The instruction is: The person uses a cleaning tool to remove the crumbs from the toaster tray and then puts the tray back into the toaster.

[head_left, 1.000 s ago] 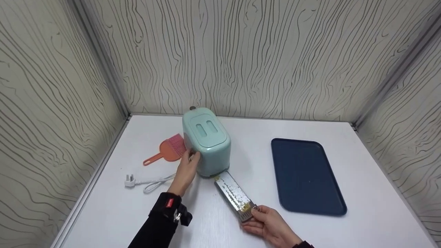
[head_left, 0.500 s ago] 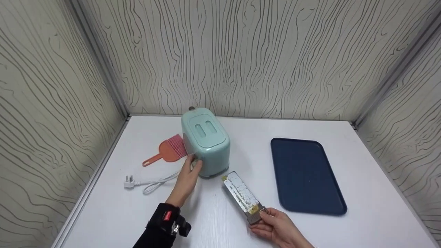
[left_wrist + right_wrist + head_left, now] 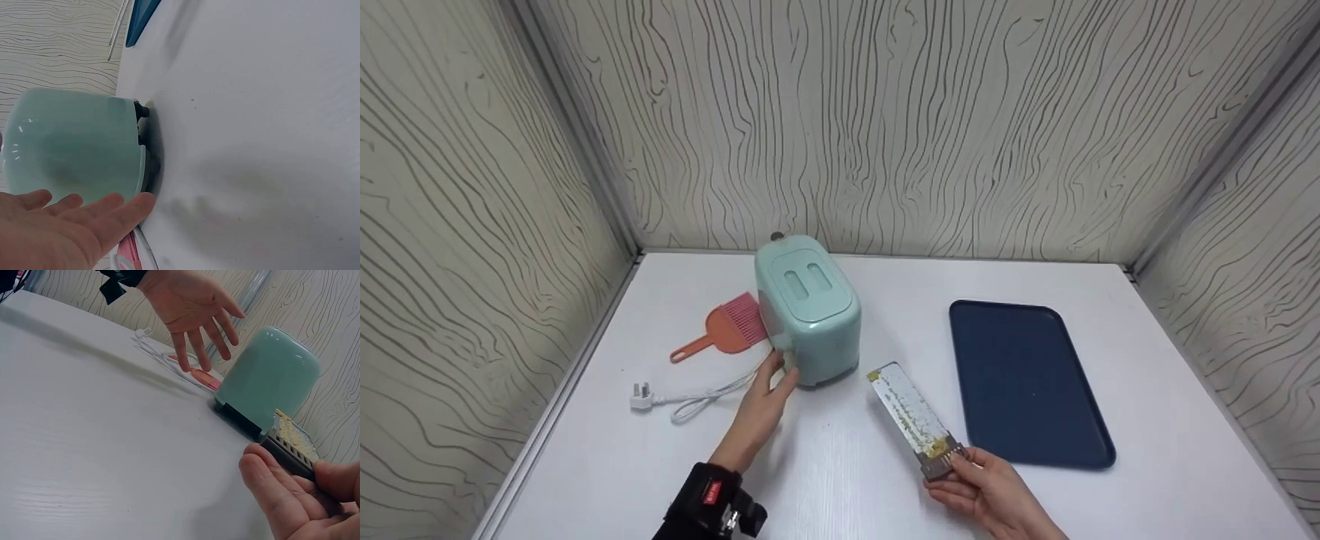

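Observation:
A mint-green toaster (image 3: 826,346) with a closed lid stands on the white table. My right hand (image 3: 994,491) pinches the grey end of a crumb tray (image 3: 913,414) between thumb and fingers. The tray is a narrow metal strip, held above the table and apart from the toaster. Pale flakes cover it, with yellow crumbs (image 3: 293,439) near the held end in the right wrist view. My left hand (image 3: 757,412) is at the toaster's near left corner, its fingers extended (image 3: 121,216) in the left wrist view. Whether they touch the toaster I cannot tell.
A navy serving tray (image 3: 1027,390) lies on the right side of the table (image 3: 840,487). Left of the toaster are an orange dustpan with pink bristles (image 3: 727,328) and a white cord with a plug (image 3: 642,397). Patterned walls enclose the table's back and sides.
The crumb tray has come away from the toaster's base, moving right in my right hand, towards the navy tray. My left hand has slid slightly down and towards me along the toaster's side.

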The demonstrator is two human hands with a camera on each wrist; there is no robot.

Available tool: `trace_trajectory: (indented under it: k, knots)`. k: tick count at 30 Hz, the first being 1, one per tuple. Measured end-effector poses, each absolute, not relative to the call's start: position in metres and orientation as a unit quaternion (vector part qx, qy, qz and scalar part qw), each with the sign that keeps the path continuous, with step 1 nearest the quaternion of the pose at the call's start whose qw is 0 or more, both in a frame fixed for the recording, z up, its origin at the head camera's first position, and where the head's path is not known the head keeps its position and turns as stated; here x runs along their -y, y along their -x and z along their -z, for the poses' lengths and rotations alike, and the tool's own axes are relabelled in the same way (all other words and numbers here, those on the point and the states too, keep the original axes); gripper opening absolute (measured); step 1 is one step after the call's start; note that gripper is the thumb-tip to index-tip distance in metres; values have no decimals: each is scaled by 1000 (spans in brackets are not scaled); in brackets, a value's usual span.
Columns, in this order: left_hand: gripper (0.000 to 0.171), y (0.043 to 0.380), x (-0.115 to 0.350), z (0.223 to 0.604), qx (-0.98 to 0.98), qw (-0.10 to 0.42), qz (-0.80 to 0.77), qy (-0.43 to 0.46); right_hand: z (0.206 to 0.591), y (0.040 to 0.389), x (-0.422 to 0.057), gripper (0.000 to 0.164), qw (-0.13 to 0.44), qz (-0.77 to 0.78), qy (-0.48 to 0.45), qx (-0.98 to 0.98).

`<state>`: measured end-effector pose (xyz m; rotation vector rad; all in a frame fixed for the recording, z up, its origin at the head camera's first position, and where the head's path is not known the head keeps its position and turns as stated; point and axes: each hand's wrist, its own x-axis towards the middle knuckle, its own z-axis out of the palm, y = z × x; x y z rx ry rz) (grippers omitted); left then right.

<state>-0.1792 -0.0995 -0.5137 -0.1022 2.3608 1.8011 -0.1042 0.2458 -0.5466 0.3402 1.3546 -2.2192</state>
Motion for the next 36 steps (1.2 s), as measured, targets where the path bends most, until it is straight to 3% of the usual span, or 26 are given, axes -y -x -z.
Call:
trace_trajectory:
  k: [4, 9, 16, 31, 36]
  knots:
    - [78, 173, 99, 516, -792, 93, -602, 22, 543, 106, -250, 43, 248, 821, -121, -500]
    - [81, 162, 94, 517, -791, 110, -602, 3, 537, 108, -254, 35, 243, 826, -129, -492]
    - [78, 150, 86, 524, -788, 129, -602, -24, 531, 108, -257, 35, 241, 825, -147, -489]
    - [71, 136, 73, 539, -768, 215, -603, 9, 524, 109, -262, 38, 228, 825, -152, -495]
    - [61, 130, 57, 539, -749, 238, -619, 15, 521, 110, -259, 42, 225, 830, -153, -487]
